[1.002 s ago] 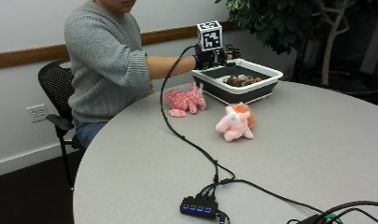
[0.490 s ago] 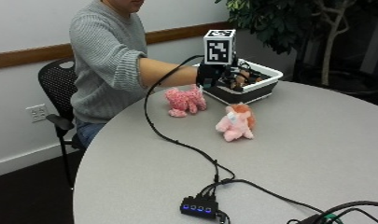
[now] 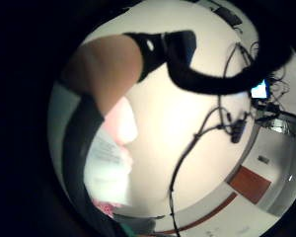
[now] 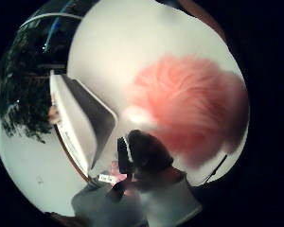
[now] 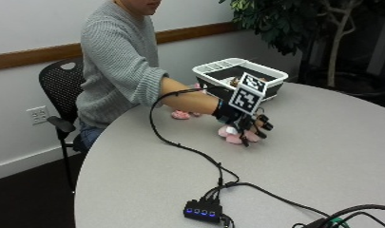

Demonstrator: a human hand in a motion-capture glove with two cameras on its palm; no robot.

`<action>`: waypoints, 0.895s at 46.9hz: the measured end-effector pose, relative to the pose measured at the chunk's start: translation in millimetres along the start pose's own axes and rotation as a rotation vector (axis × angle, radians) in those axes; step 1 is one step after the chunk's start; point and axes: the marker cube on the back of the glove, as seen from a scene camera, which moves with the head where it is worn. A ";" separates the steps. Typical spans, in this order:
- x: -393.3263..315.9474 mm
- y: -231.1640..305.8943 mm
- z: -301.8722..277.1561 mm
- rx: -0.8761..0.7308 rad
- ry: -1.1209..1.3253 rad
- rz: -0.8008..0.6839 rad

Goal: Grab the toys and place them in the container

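My gloved right hand hovers just above a pink-and-orange plush toy on the grey table, fingers spread and pointing down, nothing held. The toy's fur fills much of the thumb side palm view; the little finger side palm view shows its pale edge and a white label. A second pink plush lies behind my forearm, partly hidden. The white-rimmed, dark-walled container stands further back with some things inside, and its wall shows beside the toy.
A black cable runs from my wrist across the table to a small hub with blue lights near the front edge. More cables lie at the front right. A potted plant stands behind the container.
My hand has left the container and come down toward the front, now over the pink-and-orange plush. The outside view has also shifted.
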 end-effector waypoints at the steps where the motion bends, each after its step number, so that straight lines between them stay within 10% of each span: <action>1: 0.0 -1.4 7.9 -0.012 -0.018 -0.001; 29: -3.9 4.1 14.6 0.201 -0.064 -0.009; 42: 18.5 35.7 -108.0 0.366 -0.103 0.044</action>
